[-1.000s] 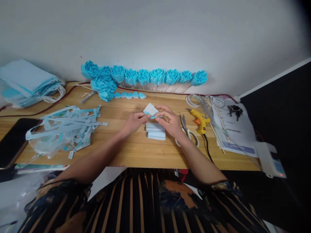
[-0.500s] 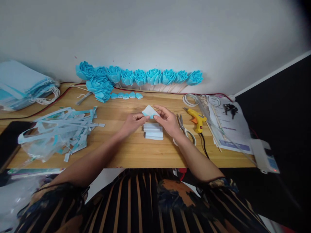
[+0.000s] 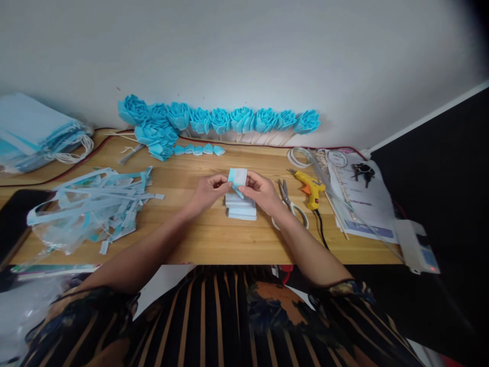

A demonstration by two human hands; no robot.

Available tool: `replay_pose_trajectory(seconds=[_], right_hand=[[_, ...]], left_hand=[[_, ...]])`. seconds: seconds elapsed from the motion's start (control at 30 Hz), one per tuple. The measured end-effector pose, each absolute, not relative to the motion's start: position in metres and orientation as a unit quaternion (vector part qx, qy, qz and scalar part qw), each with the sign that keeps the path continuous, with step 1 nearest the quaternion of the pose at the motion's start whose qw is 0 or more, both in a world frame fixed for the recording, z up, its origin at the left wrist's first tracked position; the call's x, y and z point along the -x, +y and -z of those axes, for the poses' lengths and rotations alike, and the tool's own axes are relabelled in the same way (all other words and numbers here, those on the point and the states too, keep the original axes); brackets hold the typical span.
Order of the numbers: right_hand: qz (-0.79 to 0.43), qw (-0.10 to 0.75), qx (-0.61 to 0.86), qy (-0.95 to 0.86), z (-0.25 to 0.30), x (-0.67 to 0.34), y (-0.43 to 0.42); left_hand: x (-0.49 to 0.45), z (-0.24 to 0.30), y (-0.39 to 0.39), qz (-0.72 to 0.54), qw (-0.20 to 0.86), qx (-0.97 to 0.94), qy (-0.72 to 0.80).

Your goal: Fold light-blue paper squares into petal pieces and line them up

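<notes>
Between my hands is a small square of blue-and-white fabric (image 3: 238,177), like face mask material, with a folded-over blue part along its left and lower side. My left hand (image 3: 211,191) pinches its left edge between thumb and fingers. On the other side, my right hand (image 3: 263,191) grips the lower right edge, thumb in front. Just below lie stacked pale fabric squares (image 3: 241,210) on the wooden table (image 3: 206,234). A row of small folded blue pieces (image 3: 197,151) rests farther back.
Blue fabric roses (image 3: 242,121) on sticks line the wall. Scissors (image 3: 287,199) and a yellow glue gun (image 3: 312,189) lie to the right, near papers (image 3: 362,204) with keys (image 3: 362,172). Fabric scraps (image 3: 110,199), a phone (image 3: 19,219) and a mask stack (image 3: 34,130) occupy the left.
The fabric piece has turned from a point-up diamond to a square standing upright, with more blue showing at its left. Both hands have shifted only slightly.
</notes>
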State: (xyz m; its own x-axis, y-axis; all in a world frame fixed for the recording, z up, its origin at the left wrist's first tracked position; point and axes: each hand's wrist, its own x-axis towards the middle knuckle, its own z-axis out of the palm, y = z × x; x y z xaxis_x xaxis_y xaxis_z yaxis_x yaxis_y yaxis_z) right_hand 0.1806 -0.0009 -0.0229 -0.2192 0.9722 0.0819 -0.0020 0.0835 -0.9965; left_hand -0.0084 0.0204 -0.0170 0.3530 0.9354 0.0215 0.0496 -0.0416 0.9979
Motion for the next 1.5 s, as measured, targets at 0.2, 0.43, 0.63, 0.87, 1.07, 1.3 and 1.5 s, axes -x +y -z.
replay_pose_trajectory(seconds=[0.2,0.43,0.63,0.87,1.07,1.3,1.5], right_hand=[[-0.507,0.466,0.444,-0.573,0.025,-0.182,0.000],[-0.506,0.481,0.459,-0.549,0.022,-0.179,-0.003],[-0.506,0.478,0.466,-0.547,0.018,-0.183,-0.002],[-0.408,0.479,0.473,-0.617,0.018,-0.187,-0.001],[-0.338,0.480,0.419,-0.692,0.014,-0.191,0.000],[-0.319,0.450,0.428,-0.716,0.009,-0.189,-0.001],[-0.324,0.445,0.434,-0.713,0.012,-0.188,0.000]], left_hand=[[0.006,0.019,0.020,-0.410,0.557,-0.591,0.416],[0.004,0.019,0.019,-0.409,0.575,-0.575,0.413],[0.004,0.017,0.018,-0.370,0.575,-0.597,0.421],[0.003,0.017,0.017,-0.336,0.600,-0.597,0.414],[0.005,0.016,0.020,-0.337,0.604,-0.576,0.435],[0.006,0.016,0.020,-0.346,0.615,-0.565,0.428],[0.008,0.017,0.020,-0.339,0.607,-0.579,0.426]])
